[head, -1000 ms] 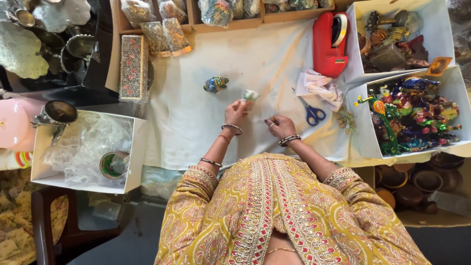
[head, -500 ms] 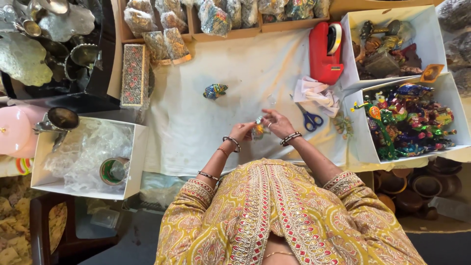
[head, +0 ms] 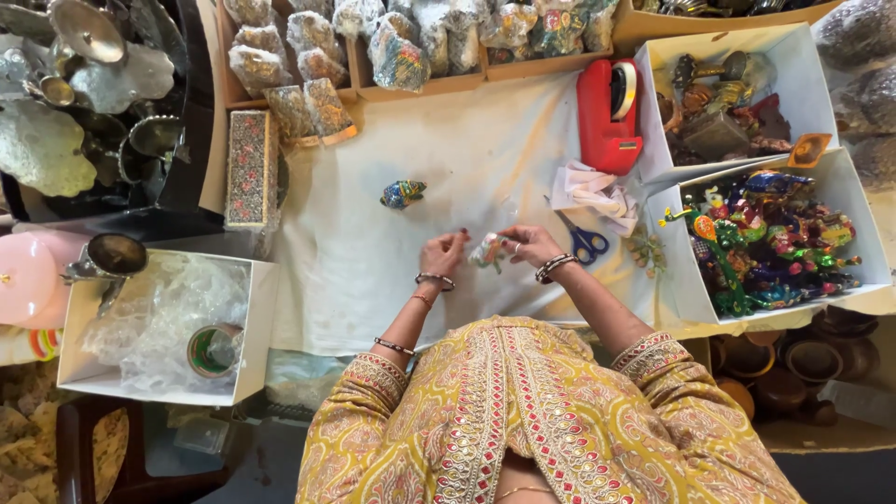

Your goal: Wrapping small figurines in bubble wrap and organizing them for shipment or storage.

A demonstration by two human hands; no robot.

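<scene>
Left hand (head: 441,255) and right hand (head: 528,245) both clamped on small colourful wrapped figurine (head: 487,252) between them; blue-handled scissors (head: 583,244) just right.

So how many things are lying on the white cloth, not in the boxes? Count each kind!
Red tape dispenser: 1
Blue-handled scissors: 1
Painted figurine lying loose: 1
Small wrapped figurine between the left hand and right hand: 1
Crumpled white paper: 1
Total: 5

The small colourful object (head: 487,250) is partly covered by both hands, and its kind cannot be told. The metal dishes (head: 75,37) are cut off at the far left edge.
</scene>
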